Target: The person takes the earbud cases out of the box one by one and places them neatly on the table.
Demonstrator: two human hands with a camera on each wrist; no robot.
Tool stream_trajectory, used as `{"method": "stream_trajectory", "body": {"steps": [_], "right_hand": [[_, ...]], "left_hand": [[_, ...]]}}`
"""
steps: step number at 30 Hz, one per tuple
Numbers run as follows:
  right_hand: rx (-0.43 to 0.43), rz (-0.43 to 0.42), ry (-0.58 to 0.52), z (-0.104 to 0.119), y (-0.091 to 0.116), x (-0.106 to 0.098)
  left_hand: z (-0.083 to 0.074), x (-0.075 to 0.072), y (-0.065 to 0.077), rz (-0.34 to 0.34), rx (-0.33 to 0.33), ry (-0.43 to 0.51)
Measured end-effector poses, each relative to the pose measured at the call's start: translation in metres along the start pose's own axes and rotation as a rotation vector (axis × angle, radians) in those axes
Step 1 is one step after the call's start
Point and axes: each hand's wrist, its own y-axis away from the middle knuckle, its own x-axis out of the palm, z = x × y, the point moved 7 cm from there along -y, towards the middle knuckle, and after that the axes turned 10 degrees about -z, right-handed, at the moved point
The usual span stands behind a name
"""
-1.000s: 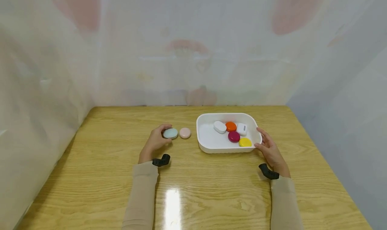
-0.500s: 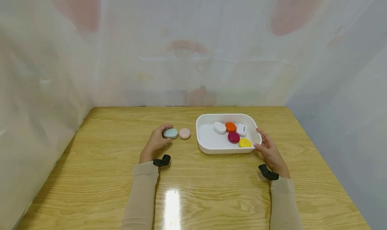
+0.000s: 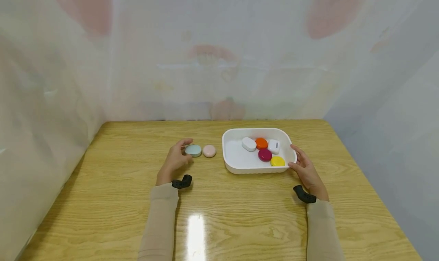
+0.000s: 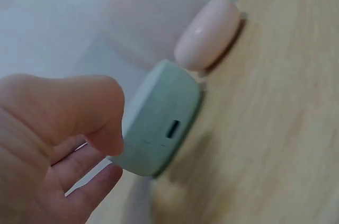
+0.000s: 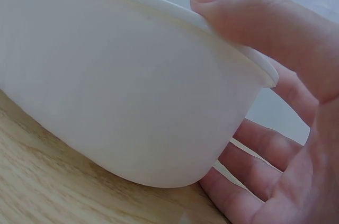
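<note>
A pale green earbud case [image 4: 159, 118], with a dark charging slot in its side, lies on the table left of a smooth pale pink case [image 3: 209, 151]. My left hand [image 3: 175, 160] is at the green case's left end, thumb and index finger spread to either side of it; the thumb looks close to or touching its edge in the left wrist view. At the right end of a white plastic tray [image 3: 226, 160], my right hand [image 3: 306, 172] grips the wall, thumb over the rim and fingers around the outside.
Inside the tray sit a white oval case [image 3: 249, 144], an orange one [image 3: 261, 143], a magenta one [image 3: 265, 155], a yellow one [image 3: 277, 161] and a white squarish one [image 3: 274, 146]. A pale printed curtain [image 3: 212, 82] hangs behind the wooden table [image 3: 240, 223].
My left hand has shifted slightly left, its fingers spreading away from the green earbud case, which stays in place. My right hand and the tray have not visibly moved.
</note>
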Motion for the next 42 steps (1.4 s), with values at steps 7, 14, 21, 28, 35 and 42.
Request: {"method": "stream_trajectory", "body": {"steps": [7,14,21,28,35,42], "right_hand": [[-0.02,0.008,-0.013,0.002,0.0,0.001],[-0.015,0.022,-0.036,0.0,-0.003,0.001],[-0.004,0.026,-0.04,-0.004,-0.003,0.001],[0.012,0.01,-0.029,-0.006,-0.001,0.0],[0.011,0.01,-0.032,-0.006,0.0,-0.002],[0.02,-0.001,-0.021,-0.006,0.0,-0.005]], "left_hand": [[-0.016,-0.005,-0.001,-0.051,0.066,0.005],[-0.045,0.004,-0.002,-0.07,0.15,0.088],[-0.07,0.034,0.001,0.012,0.182,0.118],[-0.09,0.056,-0.002,0.081,0.221,0.15],[-0.1,0.084,-0.013,0.146,0.241,0.153],[-0.116,0.122,-0.024,0.241,0.29,0.017]]}}
